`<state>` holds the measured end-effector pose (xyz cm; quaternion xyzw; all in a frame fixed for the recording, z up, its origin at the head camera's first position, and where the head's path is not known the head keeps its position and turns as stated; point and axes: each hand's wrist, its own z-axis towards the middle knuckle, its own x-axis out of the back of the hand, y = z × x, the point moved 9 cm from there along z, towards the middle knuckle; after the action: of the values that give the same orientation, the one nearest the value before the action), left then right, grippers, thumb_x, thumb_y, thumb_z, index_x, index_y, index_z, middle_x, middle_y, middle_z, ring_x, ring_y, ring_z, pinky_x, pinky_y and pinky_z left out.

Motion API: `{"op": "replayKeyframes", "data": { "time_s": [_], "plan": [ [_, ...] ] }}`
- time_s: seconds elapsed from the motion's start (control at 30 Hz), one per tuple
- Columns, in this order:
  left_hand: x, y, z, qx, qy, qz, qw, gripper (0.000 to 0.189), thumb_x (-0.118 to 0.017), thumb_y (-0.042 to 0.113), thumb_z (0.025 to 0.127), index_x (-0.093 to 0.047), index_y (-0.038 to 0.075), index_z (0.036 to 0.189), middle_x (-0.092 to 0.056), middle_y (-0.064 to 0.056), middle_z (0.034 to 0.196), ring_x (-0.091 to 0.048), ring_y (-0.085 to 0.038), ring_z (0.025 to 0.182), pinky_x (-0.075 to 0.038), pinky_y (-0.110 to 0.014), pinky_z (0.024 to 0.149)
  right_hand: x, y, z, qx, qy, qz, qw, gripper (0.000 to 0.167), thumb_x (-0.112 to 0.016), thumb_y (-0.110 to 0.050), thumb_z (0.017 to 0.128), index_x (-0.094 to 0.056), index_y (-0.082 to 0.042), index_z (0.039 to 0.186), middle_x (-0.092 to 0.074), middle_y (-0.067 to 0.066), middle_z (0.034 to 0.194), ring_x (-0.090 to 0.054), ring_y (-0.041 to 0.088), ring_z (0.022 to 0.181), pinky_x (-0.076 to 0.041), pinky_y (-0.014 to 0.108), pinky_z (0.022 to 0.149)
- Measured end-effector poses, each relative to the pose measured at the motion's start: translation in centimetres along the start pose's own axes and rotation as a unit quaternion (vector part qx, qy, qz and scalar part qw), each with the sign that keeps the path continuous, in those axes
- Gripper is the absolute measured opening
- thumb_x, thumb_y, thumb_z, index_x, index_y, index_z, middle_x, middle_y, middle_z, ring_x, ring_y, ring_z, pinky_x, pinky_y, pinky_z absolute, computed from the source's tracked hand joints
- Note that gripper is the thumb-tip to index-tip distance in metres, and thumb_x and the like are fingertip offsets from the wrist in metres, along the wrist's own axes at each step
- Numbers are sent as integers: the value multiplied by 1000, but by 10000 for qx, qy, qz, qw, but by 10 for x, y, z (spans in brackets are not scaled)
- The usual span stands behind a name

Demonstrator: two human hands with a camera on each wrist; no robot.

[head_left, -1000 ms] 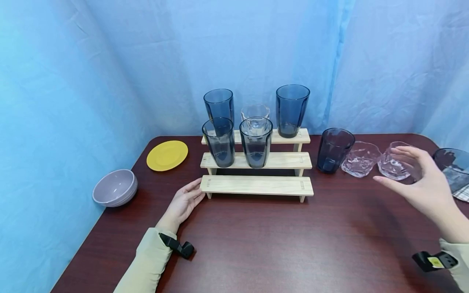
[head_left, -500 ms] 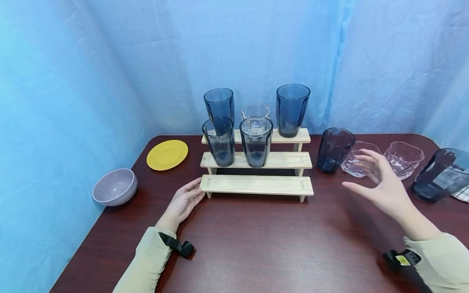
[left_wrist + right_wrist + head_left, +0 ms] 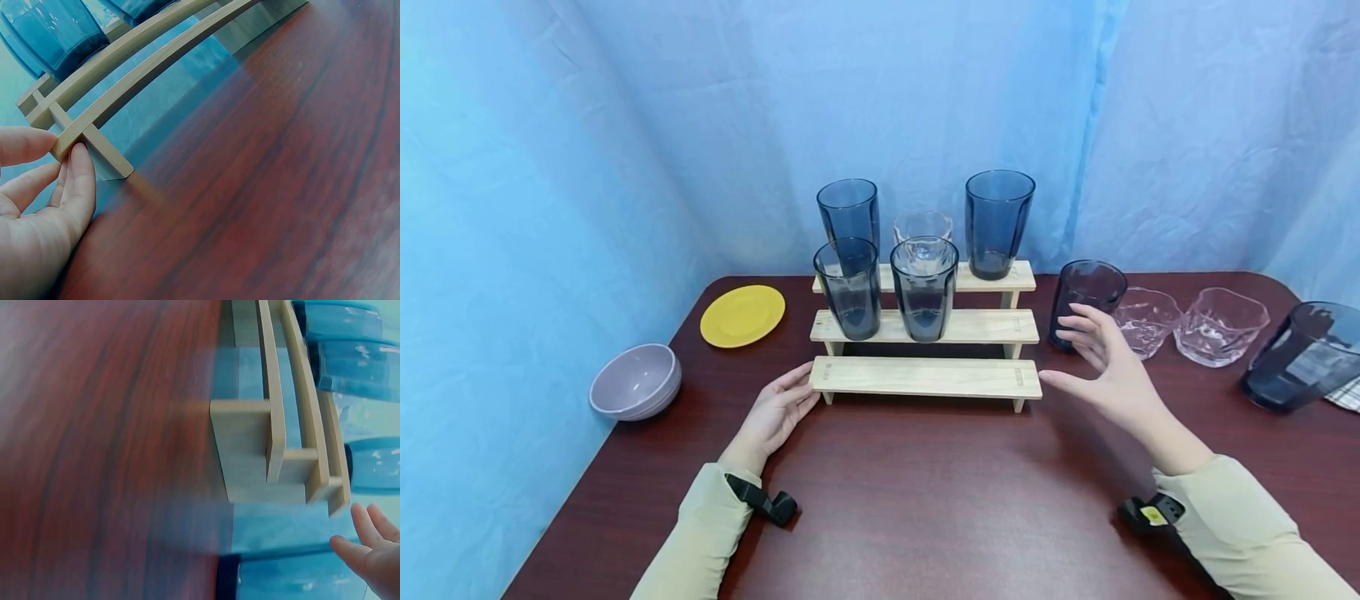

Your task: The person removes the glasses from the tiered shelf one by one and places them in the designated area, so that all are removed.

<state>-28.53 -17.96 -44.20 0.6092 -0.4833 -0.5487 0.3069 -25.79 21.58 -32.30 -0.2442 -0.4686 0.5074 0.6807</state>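
Note:
A three-step wooden display stand point(image 3: 925, 379) stands on the table. My left hand point(image 3: 775, 417) holds the left end of its lowest step, and in the left wrist view the fingers point(image 3: 78, 181) lie above and below the board's corner. Two blue-grey glass tumblers stand on the middle step, such as the left one point(image 3: 848, 300). The top step bears two more tumblers, one at the right point(image 3: 998, 225), with a clear glass point(image 3: 922, 225) between them. My right hand point(image 3: 1116, 383), thumb and fingers apart and holding nothing, is beside the stand's right end, overlapping a dark tumbler point(image 3: 1078, 287).
Right of the stand, two clear wavy glasses, one nearer point(image 3: 1142, 321) and one farther right point(image 3: 1221, 325), stand beside a tilted-looking dark tumbler point(image 3: 1303, 354). A yellow plate point(image 3: 742, 317) and a lilac bowl point(image 3: 636, 383) are at the left. A blue curtain point(image 3: 760, 125) hangs behind the table.
My right hand has moved left, from in front of the far-right glasses to beside the stand's right end, still empty. My left hand has stayed at the lowest step.

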Motion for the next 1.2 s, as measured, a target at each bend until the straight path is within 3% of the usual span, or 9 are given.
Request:
{"op": "replayKeyframes", "data": {
  "time_s": [0.2, 0.5, 0.57, 0.67, 0.8, 1.2],
  "plan": [
    [-1, 2, 1, -39, -24, 11, 10000, 56, -35, -10, 95, -20, -3, 149, -30, -18, 145, -59, 0, 96, -47, -16, 83, -13, -3, 8, -11, -75, 154, 9999, 84, -73, 8, 75, -28, -7, 144, -45, -14, 125, -47, -6, 114, -34, 6, 97],
    [0, 2, -1, -17, 2, 28, 10000, 56, -36, -10, 95, -19, -3, 149, -27, -19, 148, -59, 0, 97, -47, -16, 84, -25, -10, 26, -308, -119, 202, 9993, 83, -74, -2, 79, -25, -9, 146, -43, 17, 133, -48, 5, 118, -34, 7, 97],
    [0, 1, -1, -20, -9, 40, 10000, 56, -36, -9, 95, -19, -3, 149, -28, -18, 147, -59, 0, 97, -47, -17, 84, -28, -13, 31, -335, -106, 241, 9991, 83, -74, -4, 79, -25, -11, 146, -43, 18, 134, -49, 13, 121, -35, 11, 100],
    [-1, 1, -1, -6, -38, -2, 10000, 56, -36, -9, 95, -19, -3, 149, -31, -17, 145, -59, -1, 98, -47, -17, 84, -32, -16, 38, -386, -128, 308, 9987, 84, -74, -6, 80, -24, -11, 147, -42, 18, 135, -46, 26, 125, -34, 27, 108],
    [-1, 1, -1, 14, -58, -50, 10000, 56, -35, -9, 96, -19, -2, 149, -32, -16, 144, -59, -1, 98, -47, -17, 84, -39, -18, 47, -485, -143, 458, 9977, 86, -74, -8, 80, -21, -12, 148, -41, 17, 138, -41, 33, 128, -28, 47, 111],
    [-1, 1, -1, 11, -56, -50, 10000, 57, -33, -10, 96, -17, -2, 149, -23, -18, 150, -59, 0, 98, -46, -16, 84, -77, -25, 69, -630, -305, 140, 9974, 96, -81, -17, 74, -21, -20, 149, -44, 17, 138, -44, 31, 129, -27, 51, 111]
  ]
}}
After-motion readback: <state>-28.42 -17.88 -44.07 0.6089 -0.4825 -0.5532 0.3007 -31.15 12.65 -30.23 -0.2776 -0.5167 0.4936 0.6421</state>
